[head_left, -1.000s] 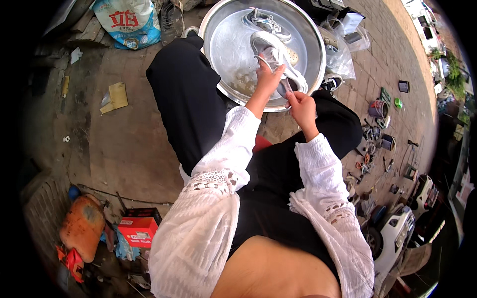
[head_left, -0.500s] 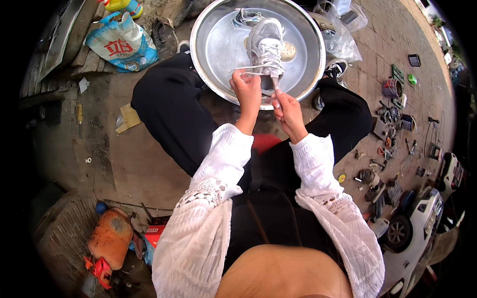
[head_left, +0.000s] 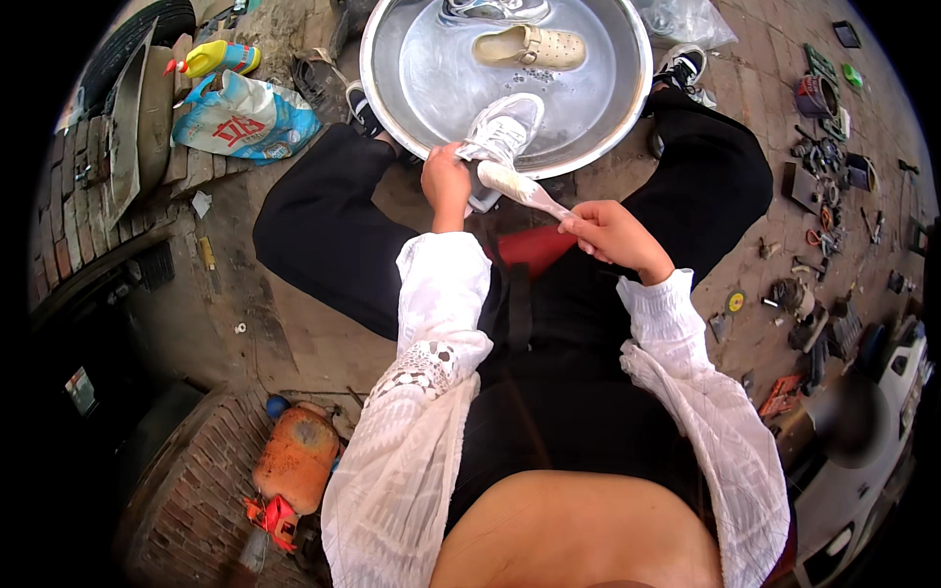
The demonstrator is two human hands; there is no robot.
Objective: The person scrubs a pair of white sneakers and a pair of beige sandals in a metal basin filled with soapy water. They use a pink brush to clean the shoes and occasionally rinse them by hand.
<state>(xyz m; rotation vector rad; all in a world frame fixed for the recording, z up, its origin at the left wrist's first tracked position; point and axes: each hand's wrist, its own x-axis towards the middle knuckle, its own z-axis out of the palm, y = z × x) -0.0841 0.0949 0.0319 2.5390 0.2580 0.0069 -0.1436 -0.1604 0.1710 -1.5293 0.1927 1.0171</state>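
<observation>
A grey-and-white lace-up sneaker (head_left: 508, 125) is tilted over the near rim of a round metal basin (head_left: 593, 113), its toe pointing away from me. My left hand (head_left: 448, 186) is closed on the sneaker near its ankle opening and laces. In my right hand (head_left: 618, 238) is the handle of a pale scrubbing brush (head_left: 520, 186). The brush head lies across the sneaker's near end and hides part of it. Farther back in the basin are a beige clog (head_left: 529, 47) and another sneaker (head_left: 498, 10), with a little water around them.
Left of the basin stand a blue-and-white plastic bag (head_left: 245, 118) and a yellow bottle (head_left: 223, 59). Tools and tins, such as a dark tin (head_left: 816, 96), lie scattered on the right. An orange tank (head_left: 297, 459) is at lower left, and a white car (head_left: 882, 431) at lower right.
The sneaker has come nearer to me, uncovering the clog. My left hand has moved from the outstretched lace to the sneaker. My right hand has swung the brush out to the right.
</observation>
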